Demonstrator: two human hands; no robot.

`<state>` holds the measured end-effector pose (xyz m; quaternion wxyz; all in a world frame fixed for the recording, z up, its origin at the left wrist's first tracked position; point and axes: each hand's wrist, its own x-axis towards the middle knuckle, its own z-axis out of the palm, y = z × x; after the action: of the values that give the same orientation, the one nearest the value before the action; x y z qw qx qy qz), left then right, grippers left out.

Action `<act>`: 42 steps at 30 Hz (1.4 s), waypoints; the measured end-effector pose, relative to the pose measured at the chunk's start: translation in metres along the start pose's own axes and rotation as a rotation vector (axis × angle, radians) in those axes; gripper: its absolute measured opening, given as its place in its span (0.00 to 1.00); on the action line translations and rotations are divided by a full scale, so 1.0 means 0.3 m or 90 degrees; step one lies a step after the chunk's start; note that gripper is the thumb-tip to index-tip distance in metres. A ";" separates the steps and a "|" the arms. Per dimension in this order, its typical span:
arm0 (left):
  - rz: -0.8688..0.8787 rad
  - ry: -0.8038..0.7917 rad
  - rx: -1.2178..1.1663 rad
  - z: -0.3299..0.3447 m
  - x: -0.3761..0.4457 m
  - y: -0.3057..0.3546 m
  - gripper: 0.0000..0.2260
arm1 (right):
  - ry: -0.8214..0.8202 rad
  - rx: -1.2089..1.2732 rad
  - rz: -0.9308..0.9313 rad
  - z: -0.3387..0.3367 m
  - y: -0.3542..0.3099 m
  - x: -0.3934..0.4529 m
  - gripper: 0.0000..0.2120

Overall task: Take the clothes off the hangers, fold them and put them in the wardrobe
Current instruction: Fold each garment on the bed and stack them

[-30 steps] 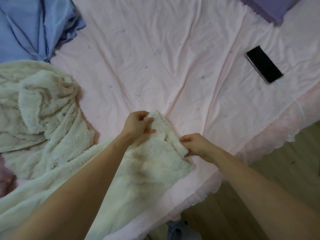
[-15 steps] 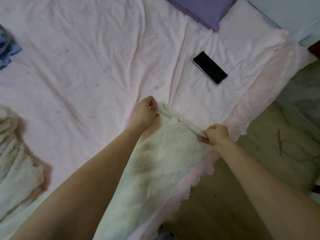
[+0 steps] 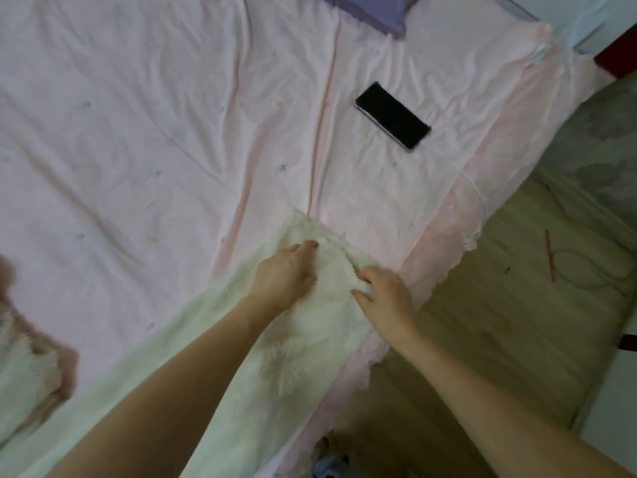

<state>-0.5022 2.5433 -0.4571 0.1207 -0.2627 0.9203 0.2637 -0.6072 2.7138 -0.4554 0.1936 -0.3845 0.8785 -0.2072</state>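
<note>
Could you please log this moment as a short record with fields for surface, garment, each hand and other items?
surface: pink bedsheet, wrinkled
garment: white fleece garment, laid along the bed's near edge
left hand: rests palm-down on the garment
right hand: pinches the garment's edge
other items: black phone lying on the sheet, apart from the garment; purple pillow at the top

We're looking at a cream-white fluffy garment (image 3: 303, 339) — slightly greenish in this light — spread over a pale pink bedsheet (image 3: 155, 132) dotted with tiny faint purple flecks. The sheet's lacy edge (image 3: 448, 257) runs a deeper salmon pink. There's a phone (image 3: 392, 119) with a glossy black screen and a silvery-grey rim, plus a lilac-purple pillow (image 3: 372, 10) at the top. The floor (image 3: 482, 339) is a yellowish wood-grain tone — with a thin reddish stick (image 3: 550, 256) on it.
</note>
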 end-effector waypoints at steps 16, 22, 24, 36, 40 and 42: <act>-0.084 -0.099 -0.485 -0.141 -0.129 -0.038 0.07 | 0.110 -0.176 -0.373 -0.032 -0.042 -0.051 0.21; -0.106 0.077 -0.522 -0.329 -0.060 -0.023 0.10 | 0.057 0.070 -0.244 -0.104 -0.137 0.028 0.08; -0.110 0.072 -0.356 -0.322 0.004 -0.021 0.15 | -0.002 0.116 -0.064 -0.083 -0.136 0.093 0.07; -0.182 0.069 -0.134 -0.045 0.042 -0.138 0.09 | -0.128 -0.036 0.148 0.119 -0.137 0.280 0.26; -0.106 0.236 -0.132 -0.030 0.038 -0.133 0.09 | 0.022 -0.106 0.024 0.118 -0.115 0.312 0.18; -0.142 0.144 -0.101 -0.013 0.036 -0.153 0.13 | 0.035 -0.207 0.020 0.115 -0.080 0.321 0.16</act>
<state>-0.4865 2.5034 -0.4772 0.0239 -0.3999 0.8693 0.2896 -0.6362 2.6188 -0.4895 0.1079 -0.3910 0.9114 -0.0696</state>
